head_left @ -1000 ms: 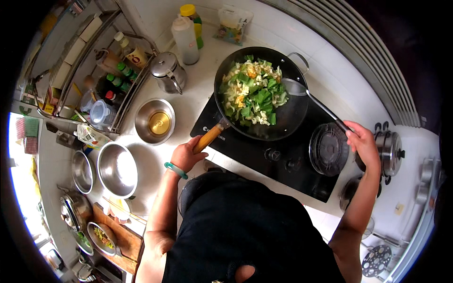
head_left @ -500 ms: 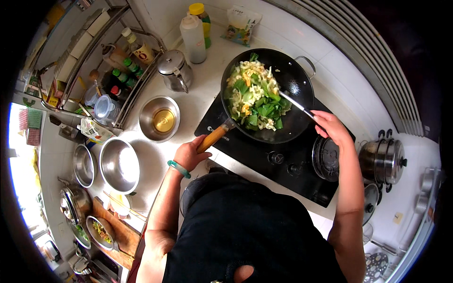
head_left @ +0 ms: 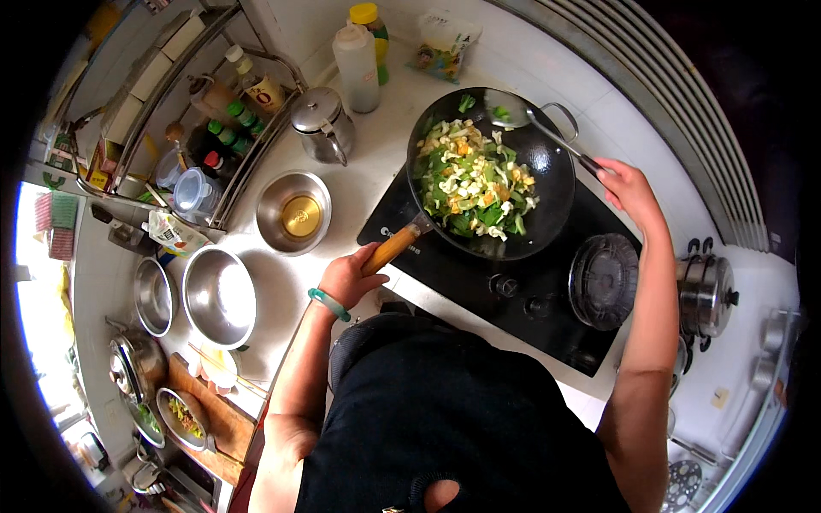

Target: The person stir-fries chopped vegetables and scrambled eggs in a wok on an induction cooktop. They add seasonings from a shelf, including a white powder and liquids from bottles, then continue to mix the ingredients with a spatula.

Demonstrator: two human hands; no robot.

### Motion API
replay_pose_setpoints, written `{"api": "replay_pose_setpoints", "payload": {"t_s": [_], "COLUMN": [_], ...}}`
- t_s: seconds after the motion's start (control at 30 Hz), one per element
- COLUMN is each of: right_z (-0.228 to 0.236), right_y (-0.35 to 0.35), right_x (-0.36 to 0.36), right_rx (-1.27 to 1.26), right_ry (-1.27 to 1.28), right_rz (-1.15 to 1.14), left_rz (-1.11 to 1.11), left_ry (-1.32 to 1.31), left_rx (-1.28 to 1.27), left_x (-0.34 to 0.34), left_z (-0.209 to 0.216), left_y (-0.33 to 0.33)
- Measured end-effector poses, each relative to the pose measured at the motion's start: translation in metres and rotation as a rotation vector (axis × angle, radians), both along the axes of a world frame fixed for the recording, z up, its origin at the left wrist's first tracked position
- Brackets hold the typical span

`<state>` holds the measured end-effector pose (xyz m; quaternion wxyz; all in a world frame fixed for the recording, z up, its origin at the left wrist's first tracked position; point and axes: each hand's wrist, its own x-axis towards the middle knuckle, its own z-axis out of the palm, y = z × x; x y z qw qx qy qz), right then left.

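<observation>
1. From where I stand, the two hands are well apart. The left hand [head_left: 348, 280], a green bangle [head_left: 330, 304] at its wrist, is wrapped around the wok's tan wooden handle [head_left: 393, 250]; the undersides of its fingers are hidden.
2. The right hand [head_left: 629, 190] is clasped on the dark grip of a long metal spatula [head_left: 556, 134]. The blade is blurred near the far rim; I can't tell whether it touches the wall, or whether the green scrap there lies on it.
3. The round black wok [head_left: 552, 192] sits on a flat black glass cooktop [head_left: 479, 274], hiding part of it. Chopped greens with pale and yellow pieces [head_left: 475, 179] lie heaped toward its left side.
4. Right of the wok, a round, ridged, see-through dish or lid [head_left: 604, 282] rests on the cooktop.
5. Left of the wok stands a steel bowl [head_left: 269, 214]; whether its golden patch is liquid is unclear.
6. Beyond the right forearm, a shiny steel pot [head_left: 705, 295] is partly covered.
</observation>
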<state>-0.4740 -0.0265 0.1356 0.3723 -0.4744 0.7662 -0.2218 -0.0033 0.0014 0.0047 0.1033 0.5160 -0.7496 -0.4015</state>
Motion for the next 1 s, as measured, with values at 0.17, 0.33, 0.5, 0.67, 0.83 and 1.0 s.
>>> {"api": "replay_pose_setpoints", "payload": {"t_s": [0.17,0.33,0.5,0.67,0.83,1.0], "right_z": [0.005,0.038,0.072,0.090,0.107,0.088], "right_y": [-0.017,0.011,0.064,0.123,0.163,0.171], "right_x": [0.050,0.076,0.077,0.075,0.072,0.090], "right_rx": [0.026,-0.058,-0.027,0.001,-0.069,0.072], "right_ry": [0.002,0.255,0.507,0.553,0.376,0.409], "right_rz": [0.262,0.544,0.577,0.394,0.267,0.278], "left_rz": [0.004,0.024,0.029,0.022,0.019,0.013], "left_ry": [-0.014,-0.059,-0.039,0.004,0.017,0.068], "left_rx": [0.014,0.059,0.062,0.056,0.054,0.019], "left_x": [0.001,-0.001,-0.001,0.000,0.002,0.003], "left_z": [-0.002,0.002,-0.001,-0.007,-0.008,-0.012], "left_y": [0.000,0.000,0.000,0.000,-0.001,0.000]}}
